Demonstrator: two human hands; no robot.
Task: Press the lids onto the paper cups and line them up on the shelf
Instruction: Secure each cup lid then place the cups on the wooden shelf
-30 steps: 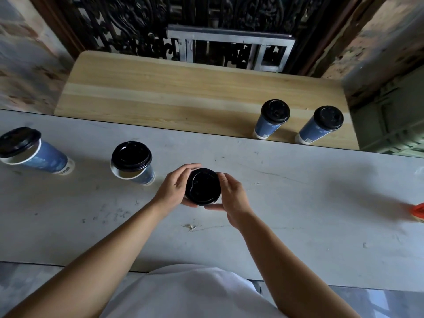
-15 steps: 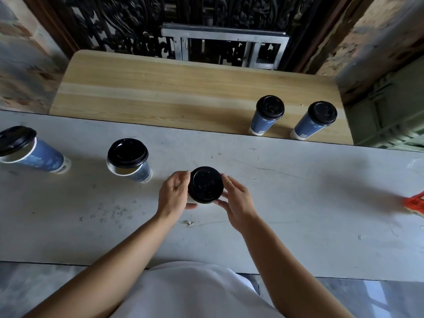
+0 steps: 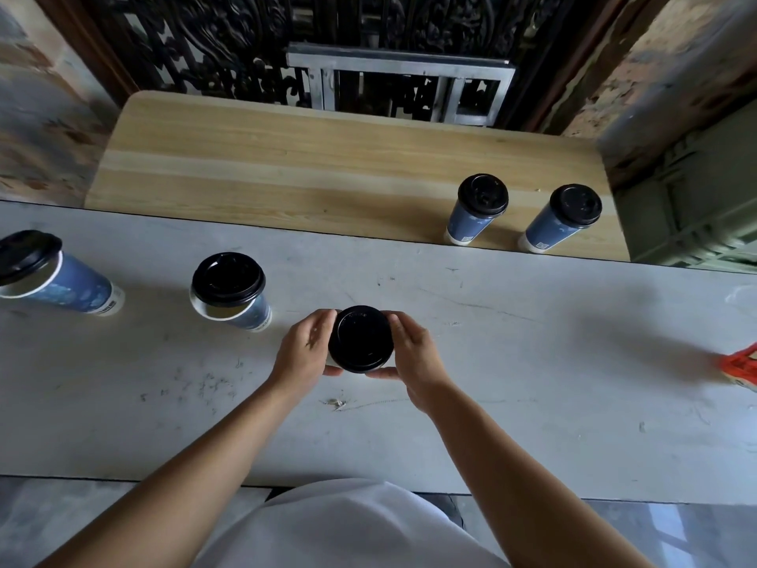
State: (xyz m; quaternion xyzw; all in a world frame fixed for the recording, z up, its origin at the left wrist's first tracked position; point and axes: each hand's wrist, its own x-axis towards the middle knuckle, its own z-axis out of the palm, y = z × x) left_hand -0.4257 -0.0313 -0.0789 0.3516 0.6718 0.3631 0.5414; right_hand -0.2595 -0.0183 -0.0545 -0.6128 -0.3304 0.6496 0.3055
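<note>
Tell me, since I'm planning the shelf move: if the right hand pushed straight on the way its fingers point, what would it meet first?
The right hand points forward and slightly left, fingers curled on the lid. Past that, bare grey counter, then probably the wooden shelf left of the two cups; depth is unclear.

Orange-red mesh item (image 3: pixel 739 366) at right edge of grey counter (image 3: pixel 532 383), partly cut off. Green plastic crate (image 3: pixel 692 207) beyond right end. Ornate black iron grille (image 3: pixel 229 47), metal frame (image 3: pixel 401 88) behind.
</note>
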